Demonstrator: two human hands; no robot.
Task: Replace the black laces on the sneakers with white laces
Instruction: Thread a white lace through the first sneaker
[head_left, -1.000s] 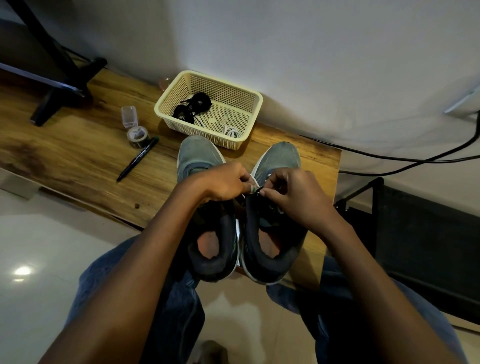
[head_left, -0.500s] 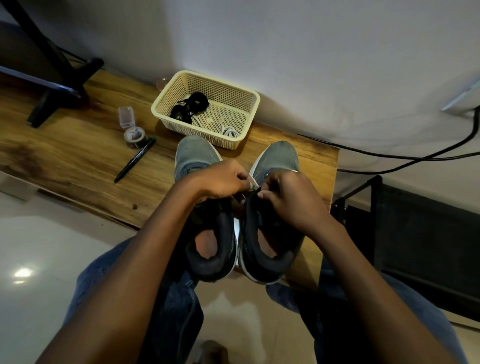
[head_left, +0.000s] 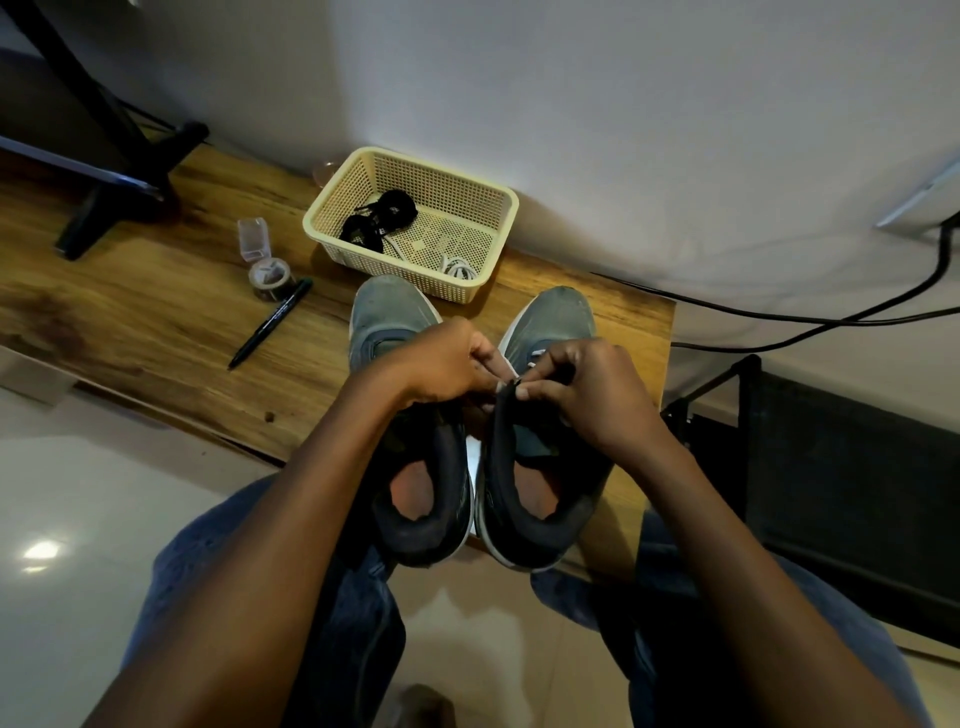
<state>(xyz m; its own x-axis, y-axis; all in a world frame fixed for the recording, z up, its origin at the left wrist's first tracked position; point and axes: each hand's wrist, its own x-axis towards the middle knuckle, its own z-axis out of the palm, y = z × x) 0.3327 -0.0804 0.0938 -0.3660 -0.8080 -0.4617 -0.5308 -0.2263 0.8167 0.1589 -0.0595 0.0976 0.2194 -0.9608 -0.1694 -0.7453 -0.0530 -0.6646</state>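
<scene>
Sneakers, two grey ones with dark collars, sit side by side at the near edge of the wooden table (head_left: 156, 322), heels toward the person, and there is only the head view to go by. Both hands meet over the inner eyelet edge of the right sneaker (head_left: 545, 467). The left hand (head_left: 441, 366) has its fingers curled tight, the tips pinched together right at that edge; what it pinches is too small and hidden to name for certain. The right hand (head_left: 587, 389) is curled too, thumb and forefinger nipping the dark rim of the shoe's opening, touching the left hand's fingertips. A short bit of white lace (head_left: 535, 356) shows just beyond the right hand's knuckles, on the shoe's upper. The left sneaker (head_left: 395, 317) lies directly under the left wrist and forearm. Beyond the grip, just past the toes, stands a cream basket (head_left: 498, 239) holding coiled black laces (head_left: 384, 218) and a white coil (head_left: 457, 267). Off to the left of the grip lie a black pen (head_left: 270, 332), a tape roll (head_left: 269, 275) and a small clear box (head_left: 253, 238).
</scene>
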